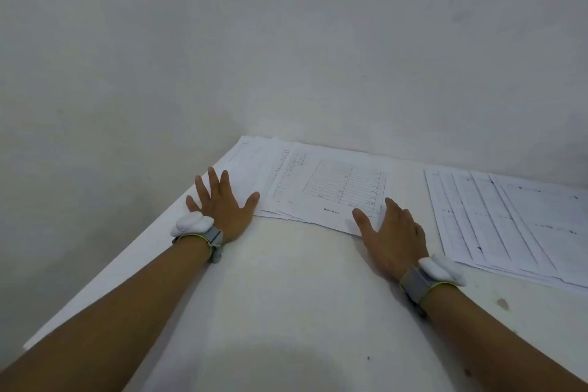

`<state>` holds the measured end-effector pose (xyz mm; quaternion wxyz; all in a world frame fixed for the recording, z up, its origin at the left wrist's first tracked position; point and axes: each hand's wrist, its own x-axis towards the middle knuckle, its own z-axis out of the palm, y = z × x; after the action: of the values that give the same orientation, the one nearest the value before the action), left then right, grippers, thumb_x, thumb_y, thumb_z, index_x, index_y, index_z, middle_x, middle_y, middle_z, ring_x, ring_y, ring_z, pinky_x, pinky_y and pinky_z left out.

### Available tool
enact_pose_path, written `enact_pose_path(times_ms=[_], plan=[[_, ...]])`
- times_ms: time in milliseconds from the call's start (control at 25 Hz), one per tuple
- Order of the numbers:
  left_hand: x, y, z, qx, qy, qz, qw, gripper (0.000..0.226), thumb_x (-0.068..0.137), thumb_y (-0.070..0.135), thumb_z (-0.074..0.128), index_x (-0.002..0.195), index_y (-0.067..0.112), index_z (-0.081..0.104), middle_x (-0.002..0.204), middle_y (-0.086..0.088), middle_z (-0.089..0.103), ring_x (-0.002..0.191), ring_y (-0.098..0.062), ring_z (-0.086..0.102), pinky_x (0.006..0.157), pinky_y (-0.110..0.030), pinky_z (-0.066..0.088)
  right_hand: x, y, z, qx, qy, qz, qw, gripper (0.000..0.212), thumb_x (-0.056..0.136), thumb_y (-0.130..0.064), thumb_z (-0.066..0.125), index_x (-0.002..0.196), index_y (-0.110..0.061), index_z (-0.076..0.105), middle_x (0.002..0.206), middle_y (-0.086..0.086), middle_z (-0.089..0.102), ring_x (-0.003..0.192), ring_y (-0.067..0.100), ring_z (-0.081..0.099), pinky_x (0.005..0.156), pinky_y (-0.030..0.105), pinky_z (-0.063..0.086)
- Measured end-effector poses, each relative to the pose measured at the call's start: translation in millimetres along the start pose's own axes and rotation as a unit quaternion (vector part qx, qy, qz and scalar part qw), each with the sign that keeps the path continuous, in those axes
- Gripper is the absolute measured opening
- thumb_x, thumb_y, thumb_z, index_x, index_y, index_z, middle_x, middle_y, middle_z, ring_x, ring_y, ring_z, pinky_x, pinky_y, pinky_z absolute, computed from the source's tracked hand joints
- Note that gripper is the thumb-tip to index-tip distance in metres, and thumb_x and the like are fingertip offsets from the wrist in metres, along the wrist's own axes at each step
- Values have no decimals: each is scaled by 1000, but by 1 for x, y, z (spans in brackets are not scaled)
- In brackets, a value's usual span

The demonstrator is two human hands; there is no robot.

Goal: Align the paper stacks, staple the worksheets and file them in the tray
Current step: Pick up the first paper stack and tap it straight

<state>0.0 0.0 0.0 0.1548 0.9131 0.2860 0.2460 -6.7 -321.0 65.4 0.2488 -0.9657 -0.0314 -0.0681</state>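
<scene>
A loose, fanned stack of printed worksheets lies at the far left corner of the white table, its sheets out of line. My left hand rests flat with fingers spread on the stack's left edge. My right hand lies palm down on the stack's near right corner, fingers apart. A second spread stack of lined sheets lies to the right, untouched. No stapler or tray is in view.
Grey walls meet in a corner just behind the table. The table's left edge runs diagonally past my left forearm. Each wrist carries a grey band with a white sensor.
</scene>
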Motion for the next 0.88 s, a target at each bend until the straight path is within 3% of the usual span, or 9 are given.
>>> enact_pose_path(times_ms=[200, 440, 880], plan=[[20, 4, 5, 15, 65, 2, 998, 98, 72, 83, 22, 144, 19, 39, 159, -6, 26, 147, -28, 9, 112, -53, 3, 14, 5, 11, -52, -7, -18, 998, 95, 86, -79, 26, 155, -13, 21, 162, 7, 27, 151, 28, 19, 120, 49, 17], [24, -5, -6, 117, -140, 11, 983, 101, 64, 92, -2, 151, 42, 7, 163, 10, 3, 149, -24, 1, 111, -57, -3, 15, 13, 21, -96, 3, -24, 995, 111, 74, -92, 13, 156, -18, 18, 165, 4, 20, 153, 27, 14, 122, 49, 15], [-15, 6, -16, 142, -123, -19, 982, 96, 64, 87, -11, 149, 48, 12, 162, 12, 9, 148, -25, 6, 106, -57, -7, 16, 19, 26, -127, -12, -24, 991, 98, 79, -83, 19, 156, -22, 24, 166, 6, 18, 153, 29, 12, 122, 47, 13]])
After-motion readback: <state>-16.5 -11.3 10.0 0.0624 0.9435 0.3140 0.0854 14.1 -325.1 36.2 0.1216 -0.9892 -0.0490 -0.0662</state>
